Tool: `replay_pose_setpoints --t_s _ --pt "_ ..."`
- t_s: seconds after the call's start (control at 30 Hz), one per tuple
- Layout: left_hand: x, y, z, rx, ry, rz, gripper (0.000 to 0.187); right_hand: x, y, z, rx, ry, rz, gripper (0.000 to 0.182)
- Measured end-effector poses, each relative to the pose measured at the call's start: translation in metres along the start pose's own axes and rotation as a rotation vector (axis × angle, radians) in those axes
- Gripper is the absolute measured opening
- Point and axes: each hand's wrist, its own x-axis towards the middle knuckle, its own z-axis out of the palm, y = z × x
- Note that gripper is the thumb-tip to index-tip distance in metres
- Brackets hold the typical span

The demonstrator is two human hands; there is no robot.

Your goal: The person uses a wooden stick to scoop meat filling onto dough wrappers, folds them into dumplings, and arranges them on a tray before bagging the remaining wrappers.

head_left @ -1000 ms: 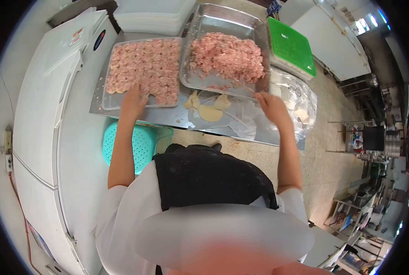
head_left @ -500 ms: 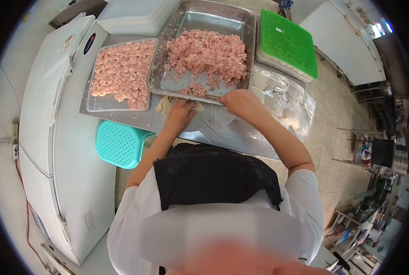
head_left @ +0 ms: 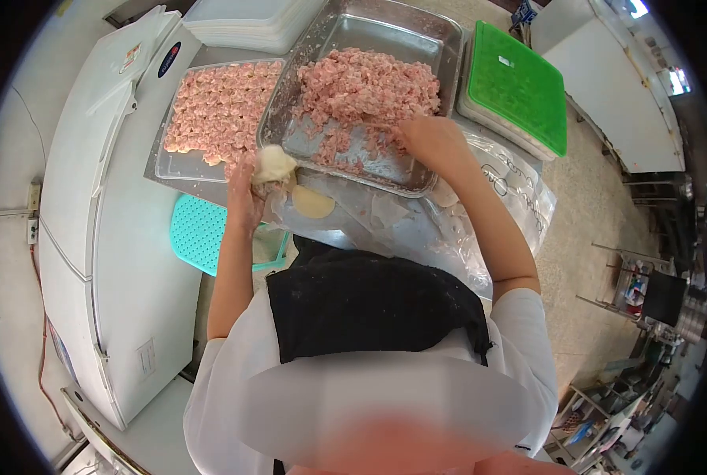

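Observation:
My left hand (head_left: 247,198) is at the front left corner of the metal tray (head_left: 353,176), fingers closed on a pale round dough wrapper (head_left: 276,165). Another yellowish wrapper (head_left: 312,203) lies flat on the plastic just to the right of it. My right hand (head_left: 433,142) reaches over the tray's front right side, its fingers closed at the edge of the minced meat (head_left: 369,87). What it grips there is hidden. Left of the metal tray, a shallow clear tray (head_left: 191,169) carries rows of meat-topped dumplings (head_left: 223,107).
A container with a green lid (head_left: 520,87) stands right of the metal tray. Stacked white trays (head_left: 250,24) are at the back left. Plastic sheeting (head_left: 496,186) covers the front of the table. A turquoise stool (head_left: 199,233) and white freezer (head_left: 104,229) stand left.
My left hand has moved left and lifted a wrapper, uncovering another one. My right hand has gone from the tray's front rim to the meat inside. The view has shifted slightly.

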Motion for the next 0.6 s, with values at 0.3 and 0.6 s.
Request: replay_pose_setpoints --t_s 0.3,0.6 --pt "0.05 0.046 -0.016 0.941 -0.272 0.358 0.038 0.0 -0.033 0.025 0.511 -0.234 -0.057 0.04" --pt "0.094 0.075 -0.033 0.018 -0.867 -0.269 0.032 0.005 -0.055 0.009 0.158 -0.213 0.225 0.035"
